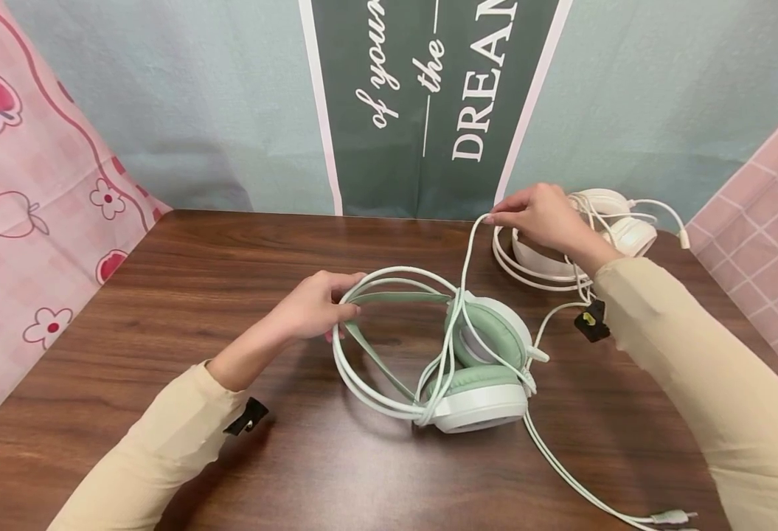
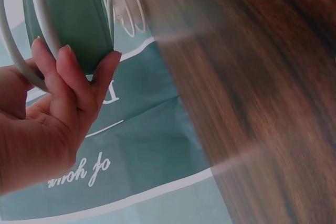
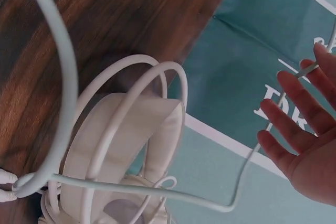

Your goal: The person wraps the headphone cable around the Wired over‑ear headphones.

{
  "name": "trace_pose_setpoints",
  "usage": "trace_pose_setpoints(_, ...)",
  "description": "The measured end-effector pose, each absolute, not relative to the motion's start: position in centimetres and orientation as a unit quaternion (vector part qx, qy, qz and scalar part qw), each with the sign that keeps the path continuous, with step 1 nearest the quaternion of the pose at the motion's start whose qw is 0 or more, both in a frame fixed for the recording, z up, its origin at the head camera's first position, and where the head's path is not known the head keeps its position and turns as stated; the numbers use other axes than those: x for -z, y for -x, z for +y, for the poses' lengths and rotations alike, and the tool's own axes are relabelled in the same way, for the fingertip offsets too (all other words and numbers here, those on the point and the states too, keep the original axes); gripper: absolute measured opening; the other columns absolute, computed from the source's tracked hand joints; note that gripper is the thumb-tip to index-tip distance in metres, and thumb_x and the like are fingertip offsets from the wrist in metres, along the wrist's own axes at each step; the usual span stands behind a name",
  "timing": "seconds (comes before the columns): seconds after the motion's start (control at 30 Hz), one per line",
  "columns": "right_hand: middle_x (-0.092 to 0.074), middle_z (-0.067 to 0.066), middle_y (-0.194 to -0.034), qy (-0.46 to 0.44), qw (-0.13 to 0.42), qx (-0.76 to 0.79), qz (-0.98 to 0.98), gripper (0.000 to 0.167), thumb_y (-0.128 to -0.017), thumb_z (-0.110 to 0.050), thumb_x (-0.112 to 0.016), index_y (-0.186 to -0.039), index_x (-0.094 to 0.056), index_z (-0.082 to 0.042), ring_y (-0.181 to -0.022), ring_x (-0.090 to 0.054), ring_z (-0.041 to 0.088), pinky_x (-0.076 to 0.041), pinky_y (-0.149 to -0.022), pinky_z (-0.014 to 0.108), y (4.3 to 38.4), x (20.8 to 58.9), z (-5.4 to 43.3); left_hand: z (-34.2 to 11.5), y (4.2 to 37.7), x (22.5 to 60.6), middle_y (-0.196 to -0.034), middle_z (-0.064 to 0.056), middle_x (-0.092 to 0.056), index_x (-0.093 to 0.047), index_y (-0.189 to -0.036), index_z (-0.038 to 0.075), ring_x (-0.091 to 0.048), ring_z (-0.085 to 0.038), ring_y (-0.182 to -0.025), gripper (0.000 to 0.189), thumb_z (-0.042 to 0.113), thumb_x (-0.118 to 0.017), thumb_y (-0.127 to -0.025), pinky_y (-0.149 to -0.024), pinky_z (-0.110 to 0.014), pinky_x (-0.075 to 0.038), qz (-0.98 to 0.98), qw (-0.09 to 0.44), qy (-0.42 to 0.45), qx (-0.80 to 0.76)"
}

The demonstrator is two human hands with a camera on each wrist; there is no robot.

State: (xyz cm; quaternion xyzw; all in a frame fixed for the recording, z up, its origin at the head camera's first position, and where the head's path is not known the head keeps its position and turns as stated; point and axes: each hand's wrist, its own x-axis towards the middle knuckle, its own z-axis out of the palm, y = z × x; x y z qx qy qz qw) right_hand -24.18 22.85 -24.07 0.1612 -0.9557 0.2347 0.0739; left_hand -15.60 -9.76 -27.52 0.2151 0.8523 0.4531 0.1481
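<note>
Mint-green and white headphones (image 1: 484, 413) lie tilted over the table, ear cups to the right. My left hand (image 1: 315, 304) grips the far-left curve of their headband, thumb and fingers around the thin hoops and green inner strap (image 2: 68, 19). Higher up and to the right, my right hand (image 1: 543, 217) pinches a loop of the pale green cable (image 1: 466, 251) between thumb and fingertips. From there the cable drops across the headband and ear cups. In the right wrist view, the cable runs along the fingers (image 3: 296, 95).
Behind my right forearm lie cream headphones (image 1: 544, 262) with a tangled cord and a microphone boom (image 1: 683, 237). A cable plug (image 1: 674, 518) rests on the wooden table (image 1: 242, 258) at the front right. Cloth backdrops border the back and sides.
</note>
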Motion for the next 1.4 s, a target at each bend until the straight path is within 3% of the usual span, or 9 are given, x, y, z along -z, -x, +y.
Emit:
trace_pose_setpoints(0.37,-0.065,0.006,-0.074,-0.205,0.022,-0.213,-0.955,0.014,-0.082,-0.017,-0.067,-0.077,-0.073,-0.006,-0.066,-0.051,0.017,-0.042,-0.058,0.031,24.0,26.6,22.7,-9.6,15.3,27.9,-0.075,-0.009,-0.059,-0.048,-0.131,0.001,-0.056,-0.013,-0.046,0.048,-0.003,-0.057,-0.084,-0.044,-0.044,-0.053,0.848,0.153,-0.215,-0.46)
trace_pose_setpoints(0.63,-0.063,0.003,-0.07,-0.24,-0.005,-0.195,-0.951,0.009,-0.081,-0.013,-0.067,-0.077,-0.071,-0.005,-0.063,-0.05,0.016,-0.042,-0.058,0.031,23.8,27.7,23.5,-9.7,14.9,28.0,-0.075,-0.009,-0.061,-0.048,-0.131,0.004,-0.057,-0.016,-0.049,0.048,-0.002,-0.057,-0.084,-0.038,-0.021,-0.045,0.845,0.132,-0.2,-0.478)
trace_pose_setpoints(0.87,-0.06,-0.001,-0.07,-0.239,-0.038,-0.169,-0.956,0.01,-0.082,-0.018,-0.068,-0.076,-0.069,-0.011,-0.063,-0.048,0.014,-0.04,-0.057,0.031,23.7,27.7,24.3,-10.4,14.9,28.2,-0.068,-0.008,-0.06,-0.051,-0.128,0.003,-0.056,-0.01,-0.048,0.045,-0.003,-0.058,-0.084,-0.038,-0.019,-0.043,0.838,0.103,-0.174,-0.507)
trace_pose_setpoints(1.1,-0.058,-0.003,-0.069,-0.249,-0.07,-0.177,-0.95,0.007,-0.082,-0.016,-0.067,-0.076,-0.066,-0.011,-0.064,-0.048,0.014,-0.041,-0.06,0.031,23.4,27.9,24.7,-10.6,14.9,28.6,-0.071,-0.008,-0.06,-0.049,-0.128,-0.002,-0.053,-0.006,-0.046,0.045,-0.004,-0.057,-0.084,-0.037,-0.016,-0.04,0.825,0.106,-0.137,-0.539)
trace_pose_setpoints(1.4,-0.061,0.0,-0.075,-0.237,-0.087,-0.188,-0.949,0.003,-0.081,-0.014,-0.068,-0.079,-0.067,-0.011,-0.067,-0.051,0.016,-0.043,-0.062,0.033,23.3,28.1,24.8,-10.5,14.7,28.2,-0.073,-0.005,-0.06,-0.052,-0.125,-0.003,-0.051,-0.005,-0.048,0.041,-0.005,-0.056,-0.084,-0.048,-0.017,-0.048,0.791,0.107,-0.097,-0.594)
